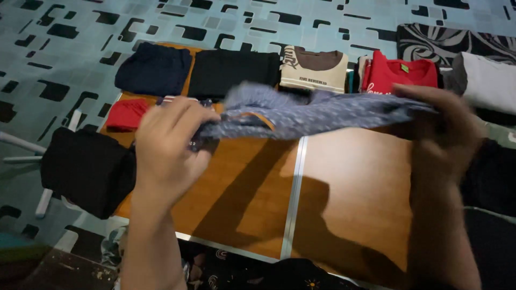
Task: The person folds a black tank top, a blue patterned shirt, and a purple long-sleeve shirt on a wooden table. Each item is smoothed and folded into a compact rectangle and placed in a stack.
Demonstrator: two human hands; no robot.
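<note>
A blue-grey patterned garment (317, 113) is stretched flat between both hands above a low wooden table (344, 204). My left hand (169, 145) grips its left end, fingers curled around the cloth. My right hand (443, 134) grips its right end at about the same height. The cloth is blurred. It casts a shadow on the tabletop below.
Folded clothes line the table's far edge: a navy piece (153, 69), a black one (234, 72), a cream and brown shirt (314, 69), a red shirt (400, 75). A small red piece (126, 114) and a black pile (88, 169) sit at the left. Patterned teal floor surrounds the table.
</note>
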